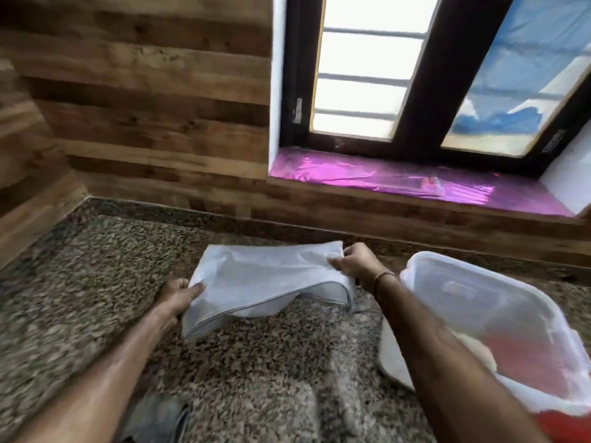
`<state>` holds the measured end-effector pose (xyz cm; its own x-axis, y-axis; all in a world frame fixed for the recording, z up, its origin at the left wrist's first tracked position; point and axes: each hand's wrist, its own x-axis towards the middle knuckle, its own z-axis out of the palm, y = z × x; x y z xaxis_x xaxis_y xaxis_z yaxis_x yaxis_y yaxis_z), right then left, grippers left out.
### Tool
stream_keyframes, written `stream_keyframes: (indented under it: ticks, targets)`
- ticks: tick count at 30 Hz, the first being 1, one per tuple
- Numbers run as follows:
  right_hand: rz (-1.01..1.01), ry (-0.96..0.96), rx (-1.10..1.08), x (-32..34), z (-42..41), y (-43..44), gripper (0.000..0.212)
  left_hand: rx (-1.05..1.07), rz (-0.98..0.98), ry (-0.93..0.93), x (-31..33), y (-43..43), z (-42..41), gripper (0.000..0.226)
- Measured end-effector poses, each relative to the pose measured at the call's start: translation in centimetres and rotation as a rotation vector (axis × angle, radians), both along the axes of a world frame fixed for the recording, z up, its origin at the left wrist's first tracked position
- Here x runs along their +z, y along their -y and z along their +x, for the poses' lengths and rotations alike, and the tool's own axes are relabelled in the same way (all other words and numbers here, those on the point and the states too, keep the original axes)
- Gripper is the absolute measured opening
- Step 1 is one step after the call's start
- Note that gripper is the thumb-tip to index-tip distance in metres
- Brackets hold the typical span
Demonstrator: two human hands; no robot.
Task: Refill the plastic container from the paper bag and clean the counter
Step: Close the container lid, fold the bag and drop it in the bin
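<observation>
left hand (179, 295) grips the white bag (265, 279) at its near corner, right hand (355, 266) its far edge, over the bench (96, 282); container (479, 302) at right.

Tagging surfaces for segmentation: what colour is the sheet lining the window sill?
The sheet is a glossy magenta-purple with bright reflections. The head view, the only one, shows it clearly.

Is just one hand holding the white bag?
No, the left hand and the right hand each grip one end of the white bag over the granite counter.
</observation>
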<state>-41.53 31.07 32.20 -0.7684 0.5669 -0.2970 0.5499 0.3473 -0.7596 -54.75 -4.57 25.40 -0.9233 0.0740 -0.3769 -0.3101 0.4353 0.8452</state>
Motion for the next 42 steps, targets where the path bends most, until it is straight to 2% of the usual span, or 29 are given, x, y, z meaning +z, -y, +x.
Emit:
stream_keyframes:
  ticks: [2,6,10,12,14,16,18,20,22,24,27,29,31,32,38,42]
  targets:
    - [0.075,0.100,0.005,-2.7,-0.6,2.0,0.047,-0.021,-0.077,0.020,-2.7,2.2,0.5,0.033]
    - [0.117,0.255,-0.031,-8.4,0.6,2.8,0.043,-0.081,-0.195,0.006,-5.7,2.9,1.9,0.038]
    - [0.219,0.345,-0.052,-10.0,2.7,2.5,0.044,-0.156,-0.281,-0.014,-7.2,1.5,2.2,0.039]
    - [0.219,0.317,-0.117,-10.6,3.2,2.2,0.040,-0.149,-0.287,0.006,-7.3,0.7,2.8,0.037]
    - [0.071,0.244,-0.219,-11.4,3.4,2.0,0.037,-0.107,-0.135,0.078,-7.5,0.2,3.4,0.031]
    - [-0.199,0.144,-0.360,-11.9,4.0,1.9,0.025,-0.085,0.218,0.275,-7.9,0.3,3.9,0.010]
    - [-0.502,0.107,-0.443,-11.6,4.7,2.0,0.023,-0.070,0.431,0.404,-8.4,0.7,4.2,0.016]
    - [-0.603,0.210,-0.397,-11.8,5.4,2.0,0.025,-0.029,0.443,0.378,-9.0,1.3,4.2,0.017]
    - [-0.561,0.322,-0.341,-12.3,5.8,1.8,0.025,0.014,0.381,0.314,-9.1,1.4,4.2,0.014]
    - [-0.542,0.280,-0.358,-12.5,6.0,1.9,0.025,-0.030,0.353,0.315,-8.6,1.6,4.4,0.020]
    - [-0.623,0.185,-0.417,-12.7,6.2,2.0,0.019,-0.218,0.265,0.406,-7.9,2.2,4.9,0.035]
    - [-0.708,0.253,-0.347,-12.6,6.8,2.4,0.028,-0.223,0.286,0.442,-8.3,2.5,5.2,0.044]
    - [-0.715,0.353,-0.218,-12.3,7.7,2.9,0.030,-0.144,0.332,0.422,-8.5,2.3,5.6,0.042]
    - [-0.719,0.344,-0.193,-12.3,8.0,3.1,0.025,-0.116,0.328,0.395,-8.5,2.2,5.7,0.039]
    - [-0.515,0.175,-0.205,-12.1,8.4,3.8,0.009,-0.078,0.240,0.275,-9.3,3.0,5.5,0.035]
    - [-0.433,0.103,-0.230,-12.4,8.5,3.9,0.010,-0.077,0.161,0.202,-9.2,2.7,5.7,0.019]
